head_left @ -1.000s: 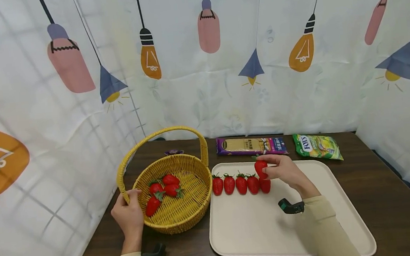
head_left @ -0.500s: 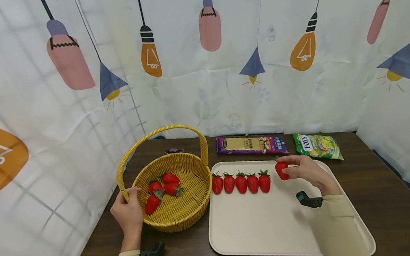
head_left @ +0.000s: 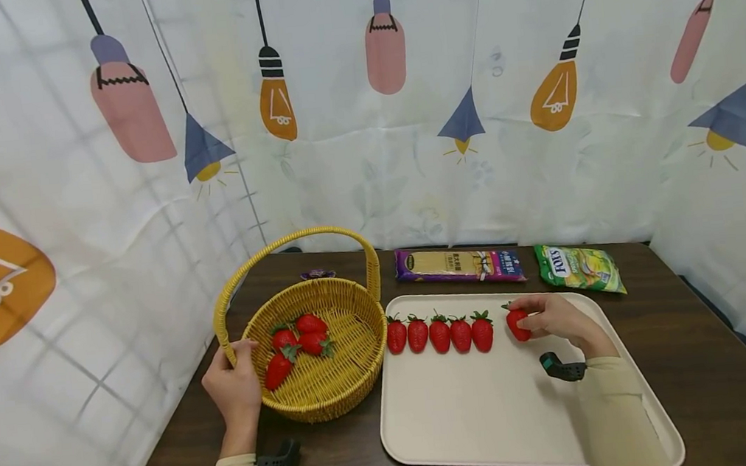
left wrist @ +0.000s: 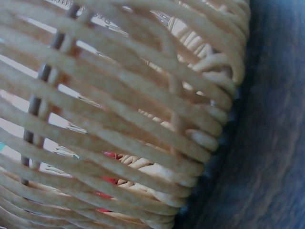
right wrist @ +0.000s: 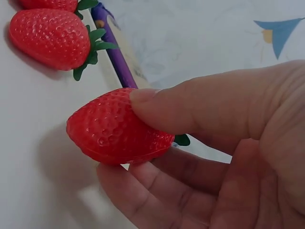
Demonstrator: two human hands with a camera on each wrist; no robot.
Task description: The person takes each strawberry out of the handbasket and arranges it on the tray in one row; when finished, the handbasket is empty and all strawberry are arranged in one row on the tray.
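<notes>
My right hand (head_left: 554, 318) pinches a strawberry (right wrist: 112, 126) between thumb and fingers, close over the back part of the cream tray (head_left: 469, 417). To its left on the tray, several strawberries (head_left: 439, 335) lie in a row, green tops toward the back. My left hand (head_left: 234, 384) grips the handle of the yellow woven basket (head_left: 354, 401) near its base on the left side. Inside that basket sit several more strawberries (head_left: 310, 324). The left wrist view is filled by the basket's weave (left wrist: 109, 100), with red showing through the gaps and the hand out of sight.
Behind the tray lies a purple pack of noodles (head_left: 459, 265), with a green FOX'S candy bag (head_left: 579, 268) to its right. A small purple wrapped item (head_left: 317, 274) is behind the basket. The dark wooden table (head_left: 725, 380) ends at a printed curtain (head_left: 366, 159).
My right hand has moved right, past the end of the row, with the strawberry, then lowered it toward the tray. The left hand stays on the basket handle.
</notes>
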